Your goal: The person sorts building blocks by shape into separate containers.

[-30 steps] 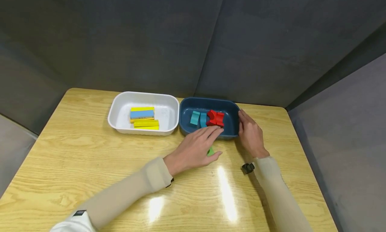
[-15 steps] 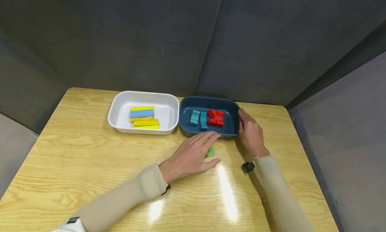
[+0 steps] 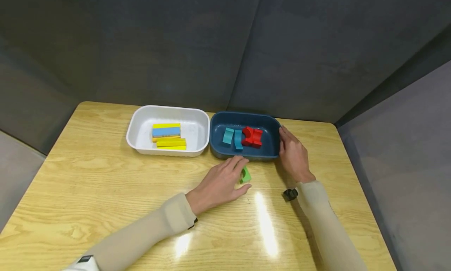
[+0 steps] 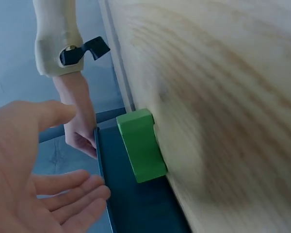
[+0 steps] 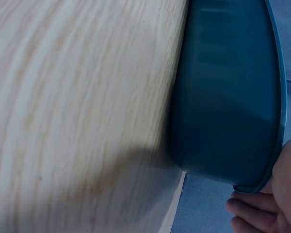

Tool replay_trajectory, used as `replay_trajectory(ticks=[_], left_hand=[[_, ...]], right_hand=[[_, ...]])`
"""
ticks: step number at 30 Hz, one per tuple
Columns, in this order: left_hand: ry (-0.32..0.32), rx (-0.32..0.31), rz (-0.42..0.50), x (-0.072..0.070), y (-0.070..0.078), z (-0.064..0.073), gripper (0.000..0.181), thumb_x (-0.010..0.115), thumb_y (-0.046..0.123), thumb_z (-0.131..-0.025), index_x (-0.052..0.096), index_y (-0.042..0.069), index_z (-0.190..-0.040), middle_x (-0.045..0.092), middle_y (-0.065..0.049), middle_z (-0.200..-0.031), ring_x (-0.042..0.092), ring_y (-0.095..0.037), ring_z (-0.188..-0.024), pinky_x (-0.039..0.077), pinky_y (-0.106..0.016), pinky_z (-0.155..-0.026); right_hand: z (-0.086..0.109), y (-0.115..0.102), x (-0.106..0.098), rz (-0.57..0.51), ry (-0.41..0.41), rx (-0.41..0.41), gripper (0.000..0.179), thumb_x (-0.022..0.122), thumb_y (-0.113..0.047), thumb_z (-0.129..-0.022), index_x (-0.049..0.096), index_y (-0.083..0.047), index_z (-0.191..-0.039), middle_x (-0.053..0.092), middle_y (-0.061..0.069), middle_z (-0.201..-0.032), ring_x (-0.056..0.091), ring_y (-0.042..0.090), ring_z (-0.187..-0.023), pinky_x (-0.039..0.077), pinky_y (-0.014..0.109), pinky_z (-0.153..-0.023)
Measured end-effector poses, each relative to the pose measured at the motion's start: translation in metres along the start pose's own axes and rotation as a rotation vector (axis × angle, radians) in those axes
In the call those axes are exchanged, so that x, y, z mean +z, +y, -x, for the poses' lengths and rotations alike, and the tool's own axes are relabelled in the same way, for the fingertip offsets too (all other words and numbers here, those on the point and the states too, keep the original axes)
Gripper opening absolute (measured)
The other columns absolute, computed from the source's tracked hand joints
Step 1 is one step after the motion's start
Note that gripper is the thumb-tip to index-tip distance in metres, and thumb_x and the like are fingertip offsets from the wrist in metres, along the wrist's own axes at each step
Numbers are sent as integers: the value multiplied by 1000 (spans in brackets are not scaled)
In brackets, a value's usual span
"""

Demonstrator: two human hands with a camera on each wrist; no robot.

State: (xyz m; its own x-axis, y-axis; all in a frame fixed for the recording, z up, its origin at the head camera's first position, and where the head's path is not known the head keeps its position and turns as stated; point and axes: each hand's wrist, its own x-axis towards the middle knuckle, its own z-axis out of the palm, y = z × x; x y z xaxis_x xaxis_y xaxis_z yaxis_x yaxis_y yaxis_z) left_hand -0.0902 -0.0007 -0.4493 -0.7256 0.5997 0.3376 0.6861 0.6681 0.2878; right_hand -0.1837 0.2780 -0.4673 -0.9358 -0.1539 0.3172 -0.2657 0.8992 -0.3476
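Note:
My left hand (image 3: pixel 216 181) is spread beside a green arch block (image 3: pixel 245 174) on the table, with thumb and fingers apart. In the left wrist view, a visible gap separates the hand (image 4: pixel 43 170) from the block (image 4: pixel 141 145). My right hand (image 3: pixel 294 155) holds the right end of a dark blue tray (image 3: pixel 271 145). In the right wrist view, its fingers (image 5: pixel 254 213) curl at the tray's rim (image 5: pixel 283 97). Inside this tray lie red curved blocks (image 3: pixel 252 137), a teal block (image 3: pixel 228 136) and a blue curved block (image 3: pixel 238 140).
A white tray (image 3: pixel 132 140) stands against the blue tray's left side. It contains several yellow blocks (image 3: pixel 171 143) and a blue-topped block (image 3: pixel 166 131). Dark panels (image 3: pixel 169 47) rise behind the wooden table (image 3: pixel 105 185).
My left hand has drawn back left and slightly toward me from the blue tray's front edge, uncovering more of the green arch block. My right hand stays at the tray's end.

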Motion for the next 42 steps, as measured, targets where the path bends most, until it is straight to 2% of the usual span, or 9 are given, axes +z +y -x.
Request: replay_trajectory(ticks=[8,16,23,31,42], left_hand=[[-49,-60,-52,9,-1,-1,75,75,48,-98,55,-4,-149,63,-19,-143,66,-29,-127,58,-36,-106],[-86,-81,-93,24,-2,-5,76,77,48,-97,57,-9,-144,67,-18,-131,70,-27,-113,63,-34,-96],[-85,-61,-164,28,0,-11,67,76,46,-98,62,-8,-137,67,-13,-113,69,-21,-95,64,-30,-82],[-120,-38,-120,23,4,-8,60,79,39,-99,62,-6,-135,68,-13,-115,70,-21,-99,64,-32,-86],[-156,-8,-86,21,9,-2,56,81,37,-96,64,-3,-132,69,-9,-114,69,-18,-96,64,-29,-79]], right_hand=[[0,2,0,-7,3,-7,45,56,-1,-108,54,6,-153,51,18,-163,55,42,-143,49,63,-111],[2,1,1,-6,-4,0,45,56,-2,-109,55,6,-153,51,18,-162,55,42,-143,50,62,-111],[1,0,0,1,-6,10,45,56,-2,-108,55,6,-152,51,18,-162,55,42,-143,49,62,-112],[0,0,0,-1,-1,3,45,57,-1,-108,55,7,-152,51,20,-161,55,43,-143,49,62,-112],[1,0,0,-3,6,6,44,56,-1,-108,55,6,-152,52,19,-161,56,42,-142,49,63,-112]])
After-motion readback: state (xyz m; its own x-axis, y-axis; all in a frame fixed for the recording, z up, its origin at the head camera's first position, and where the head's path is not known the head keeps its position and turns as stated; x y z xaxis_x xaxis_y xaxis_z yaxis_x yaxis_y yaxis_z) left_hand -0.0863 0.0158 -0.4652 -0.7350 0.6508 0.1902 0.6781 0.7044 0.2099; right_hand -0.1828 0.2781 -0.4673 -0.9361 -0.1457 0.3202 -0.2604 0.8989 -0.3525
